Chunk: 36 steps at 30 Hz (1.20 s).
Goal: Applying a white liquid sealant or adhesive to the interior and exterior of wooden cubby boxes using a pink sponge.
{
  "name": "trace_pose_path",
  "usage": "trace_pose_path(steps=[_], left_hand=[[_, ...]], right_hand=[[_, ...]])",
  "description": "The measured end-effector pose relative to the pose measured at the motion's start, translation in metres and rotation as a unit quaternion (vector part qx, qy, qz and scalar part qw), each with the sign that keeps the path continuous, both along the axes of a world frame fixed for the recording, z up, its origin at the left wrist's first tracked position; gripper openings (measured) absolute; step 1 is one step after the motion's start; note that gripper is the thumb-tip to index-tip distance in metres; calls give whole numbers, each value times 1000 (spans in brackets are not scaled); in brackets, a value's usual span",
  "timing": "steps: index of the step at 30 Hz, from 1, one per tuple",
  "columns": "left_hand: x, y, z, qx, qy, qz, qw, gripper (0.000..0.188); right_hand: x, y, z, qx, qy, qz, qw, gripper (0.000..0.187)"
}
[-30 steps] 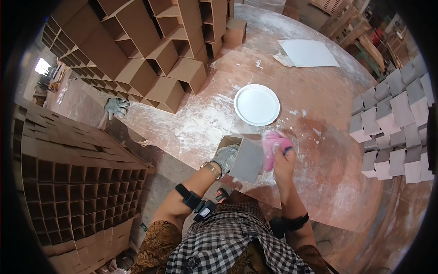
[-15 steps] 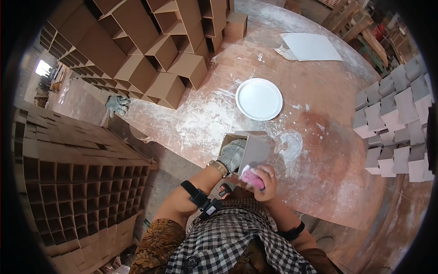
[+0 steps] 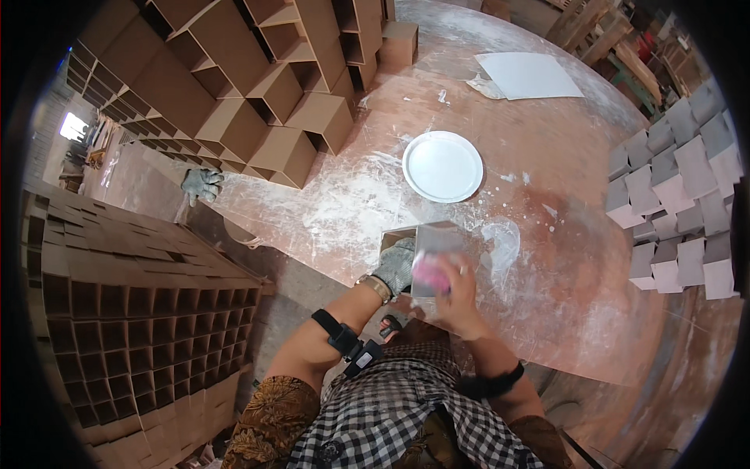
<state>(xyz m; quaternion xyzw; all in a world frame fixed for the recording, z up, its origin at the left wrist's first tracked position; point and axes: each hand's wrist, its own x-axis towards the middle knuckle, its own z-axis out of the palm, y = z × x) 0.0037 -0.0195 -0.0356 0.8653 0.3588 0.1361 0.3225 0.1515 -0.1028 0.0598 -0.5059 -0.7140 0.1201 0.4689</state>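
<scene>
At the near edge of the table, a small open-ended cardboard box (image 3: 436, 238) lies with its opening toward my left. My left hand (image 3: 396, 264), in a grey knit glove, reaches into that opening and holds the box from inside; its fingertips are partly hidden. A pink sponge (image 3: 432, 272), blurred by motion, is gripped in my bare right hand (image 3: 459, 295). It presses against the box's outer panel, which looks greyish and wet. Beyond the box sits a round white shallow tray (image 3: 443, 166) with whitish contents.
Stacked brown cardboard boxes (image 3: 281, 152) rise at the far left, near a loose grey glove (image 3: 203, 184). A large stack of open boxes (image 3: 148, 313) stands lower left. Grey-white boxes (image 3: 687, 195) are piled right. A white sheet (image 3: 531, 76) lies on the white-smeared table (image 3: 562, 313).
My right hand has moved the sponge up from the box's near edge onto its outer panel. My left hand stays inside the box, which has shifted only slightly.
</scene>
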Motion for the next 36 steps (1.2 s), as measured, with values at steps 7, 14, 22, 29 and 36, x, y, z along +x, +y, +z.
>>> trace_pose_path(steps=[7, 14, 22, 29, 36], left_hand=[[19, -6, 60, -41, 75, 53, 995, 33], [20, -10, 63, -35, 79, 77, 993, 32], [25, -5, 44, 6, 98, 41, 994, 34], [17, -5, 80, -3, 143, 21, 990, 37], [-27, 15, 6, 32, -23, -132, 990, 38]], right_hand=[[15, 8, -20, 47, 37, -2, 998, 31], [5, 67, 8, -37, 107, -48, 992, 33], [3, -54, 13, -16, -3, 142, 990, 29], [20, -89, -1, -146, 460, -22, 876, 21], [45, -95, -20, -204, 708, -113, 667, 33]])
